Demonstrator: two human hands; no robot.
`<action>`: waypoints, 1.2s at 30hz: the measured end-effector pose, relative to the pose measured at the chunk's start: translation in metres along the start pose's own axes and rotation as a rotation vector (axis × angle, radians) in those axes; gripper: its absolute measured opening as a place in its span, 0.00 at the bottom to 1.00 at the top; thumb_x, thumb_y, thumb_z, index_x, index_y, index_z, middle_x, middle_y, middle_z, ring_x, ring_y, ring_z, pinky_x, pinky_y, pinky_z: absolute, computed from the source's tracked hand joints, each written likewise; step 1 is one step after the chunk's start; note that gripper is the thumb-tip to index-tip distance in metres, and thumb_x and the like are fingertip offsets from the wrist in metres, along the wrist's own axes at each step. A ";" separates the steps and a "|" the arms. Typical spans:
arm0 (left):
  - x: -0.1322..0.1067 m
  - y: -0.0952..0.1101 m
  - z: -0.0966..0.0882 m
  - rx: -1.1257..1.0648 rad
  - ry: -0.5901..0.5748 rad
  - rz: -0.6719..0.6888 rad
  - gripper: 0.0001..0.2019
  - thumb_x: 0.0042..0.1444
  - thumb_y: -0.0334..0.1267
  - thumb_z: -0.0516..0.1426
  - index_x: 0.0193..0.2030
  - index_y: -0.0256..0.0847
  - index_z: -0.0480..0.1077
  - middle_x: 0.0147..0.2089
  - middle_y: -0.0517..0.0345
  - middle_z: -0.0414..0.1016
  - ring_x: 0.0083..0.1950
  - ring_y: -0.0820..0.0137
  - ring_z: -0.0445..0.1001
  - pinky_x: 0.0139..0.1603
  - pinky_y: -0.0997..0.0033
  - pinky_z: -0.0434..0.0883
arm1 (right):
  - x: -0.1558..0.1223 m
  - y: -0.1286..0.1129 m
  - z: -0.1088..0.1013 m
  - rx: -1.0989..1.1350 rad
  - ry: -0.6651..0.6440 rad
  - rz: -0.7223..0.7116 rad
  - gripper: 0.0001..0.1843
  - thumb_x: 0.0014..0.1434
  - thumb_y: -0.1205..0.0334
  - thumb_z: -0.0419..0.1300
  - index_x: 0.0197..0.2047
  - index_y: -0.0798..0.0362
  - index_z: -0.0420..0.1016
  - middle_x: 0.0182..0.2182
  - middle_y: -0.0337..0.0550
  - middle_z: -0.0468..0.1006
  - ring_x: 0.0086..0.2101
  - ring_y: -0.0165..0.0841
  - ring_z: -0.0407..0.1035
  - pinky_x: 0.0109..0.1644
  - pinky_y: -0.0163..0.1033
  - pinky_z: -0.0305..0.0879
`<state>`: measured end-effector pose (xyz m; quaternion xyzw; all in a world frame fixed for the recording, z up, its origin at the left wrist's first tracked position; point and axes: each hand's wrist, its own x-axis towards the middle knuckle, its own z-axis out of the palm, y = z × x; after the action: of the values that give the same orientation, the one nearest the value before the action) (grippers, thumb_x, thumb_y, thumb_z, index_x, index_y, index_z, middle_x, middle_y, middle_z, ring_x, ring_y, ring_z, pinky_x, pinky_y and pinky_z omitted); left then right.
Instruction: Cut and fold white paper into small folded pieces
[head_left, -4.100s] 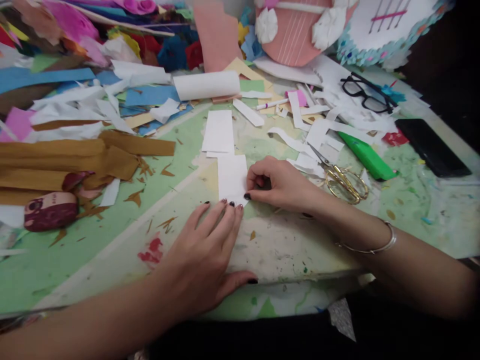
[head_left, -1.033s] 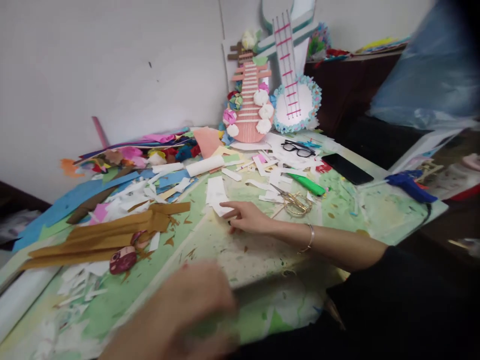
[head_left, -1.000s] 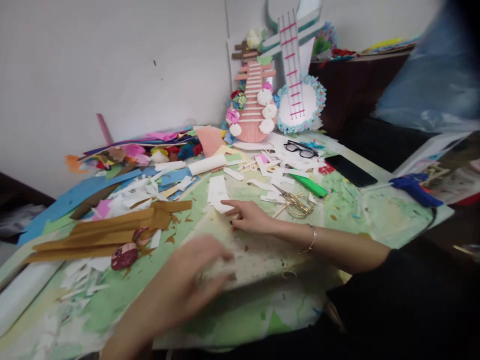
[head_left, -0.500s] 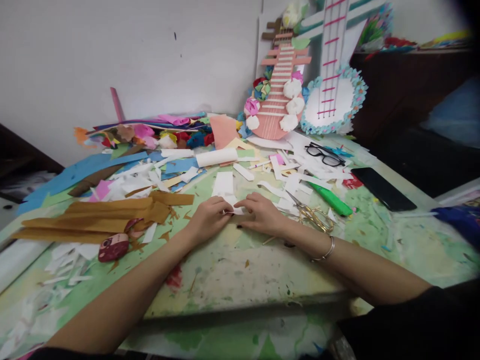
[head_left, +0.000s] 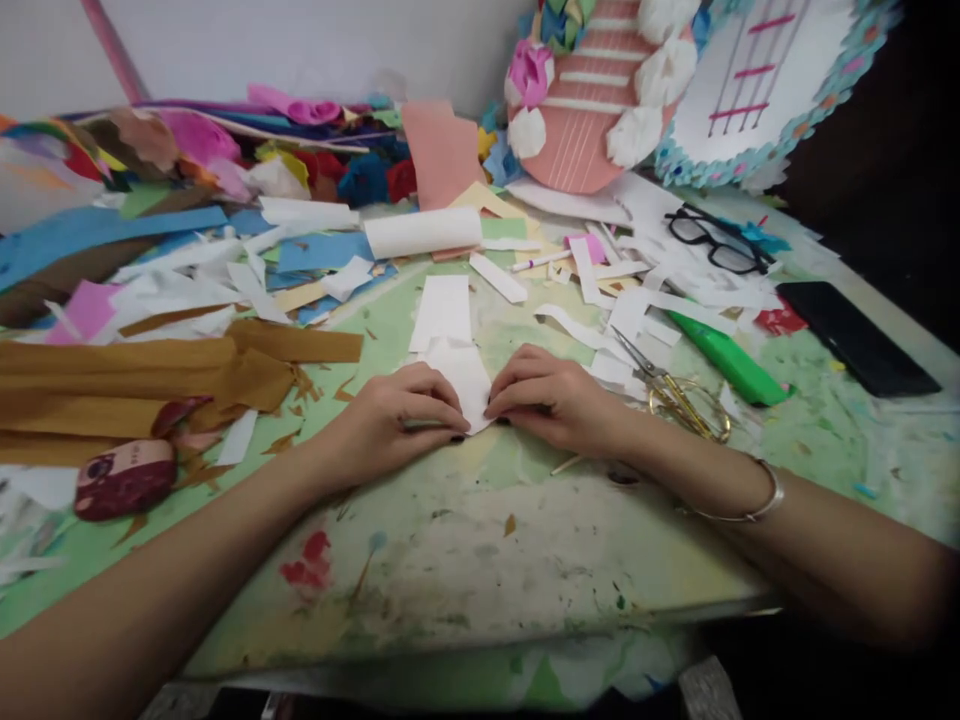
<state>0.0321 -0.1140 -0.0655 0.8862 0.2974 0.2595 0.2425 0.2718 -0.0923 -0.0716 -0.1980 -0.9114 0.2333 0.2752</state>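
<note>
Between my hands a small piece of white paper is held by its near edge, low over the table. My left hand pinches its left side, with thumb and fingers closed. At the right side my right hand grips it in the same way, fingertips close to the left ones. Just beyond it lies a white paper strip, partly overlapped by the held piece. Gold-handled scissors rest on the table to the right of my right hand.
Brown crepe paper and a dark red case lie left. A green tube, glasses and a black phone lie right. A white roll and a pink paper instrument are behind, among scraps.
The camera view has moved closer and lower toward the table. The white paper, formerly mostly hidden at my fingertips, now shows a broader face between my hands.
</note>
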 end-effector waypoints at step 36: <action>0.008 0.004 0.003 -0.229 0.024 -0.373 0.06 0.49 0.35 0.61 0.35 0.38 0.73 0.32 0.58 0.76 0.32 0.74 0.74 0.31 0.76 0.70 | 0.008 -0.011 0.009 0.359 0.039 0.427 0.13 0.54 0.67 0.62 0.44 0.54 0.71 0.31 0.37 0.80 0.34 0.29 0.75 0.44 0.37 0.69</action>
<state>0.0414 -0.1124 -0.0625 0.7794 0.4274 0.2530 0.3819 0.2579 -0.1003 -0.0693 -0.3382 -0.7875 0.4400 0.2682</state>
